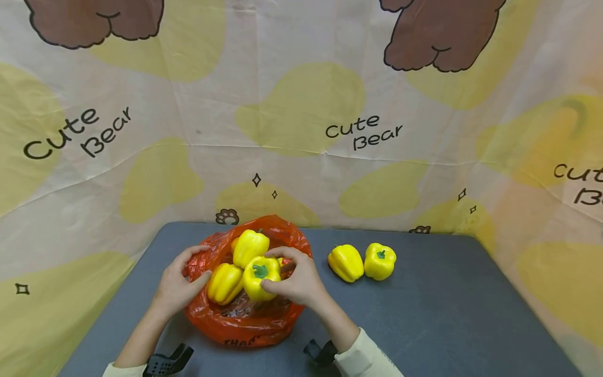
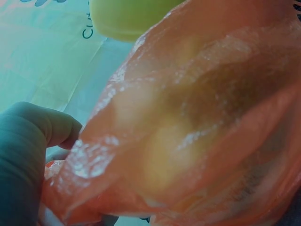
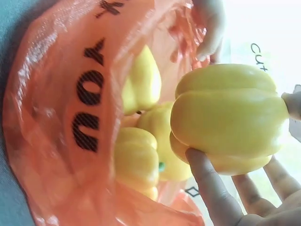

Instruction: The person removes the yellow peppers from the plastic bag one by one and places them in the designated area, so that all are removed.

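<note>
In the head view, the right hand (image 1: pixel 303 280) grips a yellow pepper (image 1: pixel 256 284) over the mouth of a red plastic bag (image 1: pixel 207 323), whose edge the left hand (image 1: pixel 176 285) pinches; two loose peppers (image 1: pixel 346 263) lie beside it on the worktop (image 1: pixel 424 314). The left wrist view shows thin, creased plastic that could slip or tear, letting the mouth sag. In the right wrist view, the held pepper's smooth skin might slide free, or a careless drop might bruise the bagged peppers (image 3: pixel 136 157).

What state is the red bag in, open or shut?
Open. The red bag gapes wide, yellow peppers visible inside; the left hand holds its rim.
</note>
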Demonstrator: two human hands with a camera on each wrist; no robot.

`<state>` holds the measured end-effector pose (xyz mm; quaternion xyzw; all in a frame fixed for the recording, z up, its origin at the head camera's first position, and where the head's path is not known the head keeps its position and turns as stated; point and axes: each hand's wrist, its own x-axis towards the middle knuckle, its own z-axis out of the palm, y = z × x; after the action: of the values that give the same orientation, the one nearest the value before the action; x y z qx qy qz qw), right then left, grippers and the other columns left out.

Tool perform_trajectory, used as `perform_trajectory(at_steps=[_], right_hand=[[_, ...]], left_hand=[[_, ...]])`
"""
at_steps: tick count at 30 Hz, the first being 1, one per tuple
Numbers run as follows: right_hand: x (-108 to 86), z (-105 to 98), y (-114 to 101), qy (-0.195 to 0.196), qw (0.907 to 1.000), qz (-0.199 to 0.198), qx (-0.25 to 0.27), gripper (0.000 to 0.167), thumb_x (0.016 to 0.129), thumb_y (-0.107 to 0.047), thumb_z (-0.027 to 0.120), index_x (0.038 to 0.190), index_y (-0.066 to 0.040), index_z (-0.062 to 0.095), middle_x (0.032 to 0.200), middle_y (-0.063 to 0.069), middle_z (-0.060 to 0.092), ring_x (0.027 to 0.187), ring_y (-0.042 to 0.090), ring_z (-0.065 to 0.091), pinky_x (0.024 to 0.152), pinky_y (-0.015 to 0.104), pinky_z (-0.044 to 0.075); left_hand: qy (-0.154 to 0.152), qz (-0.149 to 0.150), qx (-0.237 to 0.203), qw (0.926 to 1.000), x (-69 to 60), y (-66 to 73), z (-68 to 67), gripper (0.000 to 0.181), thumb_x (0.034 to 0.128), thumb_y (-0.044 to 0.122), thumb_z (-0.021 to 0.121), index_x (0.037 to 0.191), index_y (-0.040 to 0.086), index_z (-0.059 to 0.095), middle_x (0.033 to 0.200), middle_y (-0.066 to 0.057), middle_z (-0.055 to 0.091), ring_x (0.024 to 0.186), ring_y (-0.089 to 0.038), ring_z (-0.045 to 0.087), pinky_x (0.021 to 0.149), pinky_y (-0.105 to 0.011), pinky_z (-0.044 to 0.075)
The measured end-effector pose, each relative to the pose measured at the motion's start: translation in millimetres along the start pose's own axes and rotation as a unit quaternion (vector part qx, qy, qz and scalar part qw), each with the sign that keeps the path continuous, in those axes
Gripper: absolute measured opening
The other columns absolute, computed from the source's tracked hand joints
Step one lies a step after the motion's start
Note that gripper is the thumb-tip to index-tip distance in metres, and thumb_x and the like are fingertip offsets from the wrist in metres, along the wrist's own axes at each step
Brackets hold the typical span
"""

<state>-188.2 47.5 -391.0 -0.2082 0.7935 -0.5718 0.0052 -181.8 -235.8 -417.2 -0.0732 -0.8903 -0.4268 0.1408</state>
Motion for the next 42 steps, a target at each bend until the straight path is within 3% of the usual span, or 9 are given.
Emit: perform_trajectory(at_steps=[7,16,22,29,42], right_hand=[[-2.5,-12.3,-9.0,-0.002,1.0000,-0.006,-0.003,0.045,0.069,-0.028,0.081,0.111,-0.026,0.067,0.112,-0.004,0.064,0.086,0.019,0.060,0.066,0.031,0.054],[-3.9,-31.7,-16.9,0.002,0.9997,-0.020,-0.011,0.043,0.071,-0.025,0.081,0.112,-0.025,0.068,0.116,-0.002,0.065,0.091,0.022,0.059,0.070,0.034,0.053],[-5.1,-48.3,-19.7,0.020,0.9993,-0.032,-0.001,0.043,0.074,-0.022,0.080,0.114,-0.019,0.068,0.121,0.004,0.064,0.090,0.027,0.059,0.069,0.036,0.052],[-7.5,-72.3,-21.4,0.061,0.9977,-0.027,-0.011,0.043,0.073,-0.019,0.080,0.115,-0.019,0.068,0.120,0.006,0.063,0.088,0.028,0.062,0.061,0.035,0.055],[-11.7,-115.9,-14.8,0.122,0.9920,-0.023,-0.025,0.045,0.073,-0.016,0.080,0.117,-0.015,0.067,0.122,0.011,0.061,0.088,0.030,0.064,0.065,0.033,0.057]], left_hand=[[0.001,-0.002,0.003,1.0000,0.5,1.9,-0.8,0.050,0.0849,0.014,0.070,0.132,0.015,0.053,0.125,-0.018,0.058,0.087,0.003,0.056,0.067,-0.019,0.052],[-0.003,-0.003,0.005,1.0000,-0.2,1.6,-0.2,0.049,0.0862,0.015,0.069,0.132,0.014,0.051,0.127,-0.018,0.056,0.092,-0.018,0.062,0.067,-0.020,0.053],[-0.007,-0.002,0.009,0.9999,0.3,1.7,-0.4,0.049,0.0875,0.017,0.068,0.133,0.014,0.050,0.125,-0.019,0.056,0.092,-0.015,0.061,0.067,-0.020,0.052],[-0.007,0.001,0.007,0.9999,-0.5,0.3,1.5,0.049,0.0869,0.016,0.069,0.133,0.015,0.051,0.124,-0.017,0.057,0.088,0.001,0.057,0.067,-0.020,0.053],[-0.008,0.000,0.001,1.0000,1.2,-0.4,1.3,0.049,0.0868,0.015,0.069,0.133,0.013,0.051,0.126,-0.019,0.056,0.090,-0.005,0.059,0.067,-0.019,0.052]])
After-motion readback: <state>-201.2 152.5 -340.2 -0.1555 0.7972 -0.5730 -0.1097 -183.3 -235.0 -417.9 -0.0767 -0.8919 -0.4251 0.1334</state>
